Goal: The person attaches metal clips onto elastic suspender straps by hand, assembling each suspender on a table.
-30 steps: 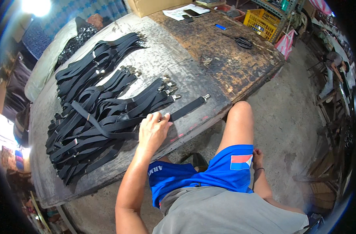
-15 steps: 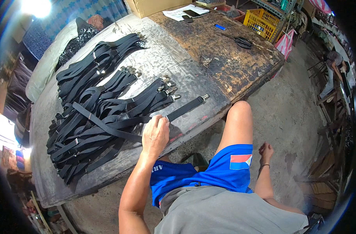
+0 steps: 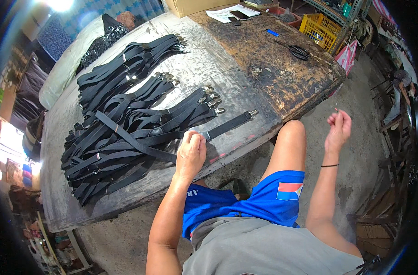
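Observation:
My left hand (image 3: 190,156) is closed on a black suspender strap (image 3: 228,125) near the table's front edge. The strap's short end sticks out to the right and carries a metal clip (image 3: 253,113); the rest runs left into a heap of black suspenders (image 3: 126,153). Off the table to the right, my right hand (image 3: 339,128) is raised over the floor. Its fingers are curled together, and a tiny dark tip shows above them, too small to name. Behind the heap lies a further bundle of black suspenders (image 3: 110,73), clips toward the right.
On the table's brown half (image 3: 264,68) lie black scissors (image 3: 297,52), a blue object (image 3: 272,32), a phone (image 3: 241,14) and papers (image 3: 218,16). A cardboard box (image 3: 195,5) stands at the back. Beyond are a yellow crate (image 3: 318,31) and, far right, another person (image 3: 399,87).
My right hand has risen from low beside my thigh to a spot level with my knee. My left hand keeps its hold on the strap. The whole view has shifted slightly.

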The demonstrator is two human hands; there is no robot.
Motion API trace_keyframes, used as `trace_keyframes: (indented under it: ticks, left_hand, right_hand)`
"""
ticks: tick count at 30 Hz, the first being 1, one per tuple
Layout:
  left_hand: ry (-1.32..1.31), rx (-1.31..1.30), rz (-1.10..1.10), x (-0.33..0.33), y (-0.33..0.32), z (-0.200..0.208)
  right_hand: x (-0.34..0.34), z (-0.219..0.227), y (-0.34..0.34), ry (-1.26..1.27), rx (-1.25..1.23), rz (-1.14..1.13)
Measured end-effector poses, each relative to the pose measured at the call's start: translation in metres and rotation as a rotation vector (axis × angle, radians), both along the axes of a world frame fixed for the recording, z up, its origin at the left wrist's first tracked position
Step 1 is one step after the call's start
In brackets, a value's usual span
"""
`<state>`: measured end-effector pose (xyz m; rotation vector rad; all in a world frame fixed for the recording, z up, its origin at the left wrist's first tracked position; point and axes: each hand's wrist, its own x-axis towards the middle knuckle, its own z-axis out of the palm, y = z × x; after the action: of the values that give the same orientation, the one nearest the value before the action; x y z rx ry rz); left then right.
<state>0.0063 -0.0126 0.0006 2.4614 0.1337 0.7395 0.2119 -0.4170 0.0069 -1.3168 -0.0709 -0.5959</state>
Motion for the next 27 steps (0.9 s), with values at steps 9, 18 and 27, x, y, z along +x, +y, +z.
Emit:
trace_keyframes:
  ticks: [9, 18, 27]
  left_hand:
    - [-0.034, -0.02, 0.013, 0.001, 0.0, -0.006]
    - [-0.01, -0.023, 0.021, -0.001, 0.0, -0.008]
    - [-0.021, -0.034, 0.011, 0.0, 0.0, -0.008]
  right_hand:
    - [-0.052, 0.048, 0.227, -0.071, 0.024, 0.738]
    - [-0.09, -0.02, 0.273, -0.258, -0.642, 0.724]
    - [-0.093, -0.021, 0.275, -0.417, -0.798, 0.672]
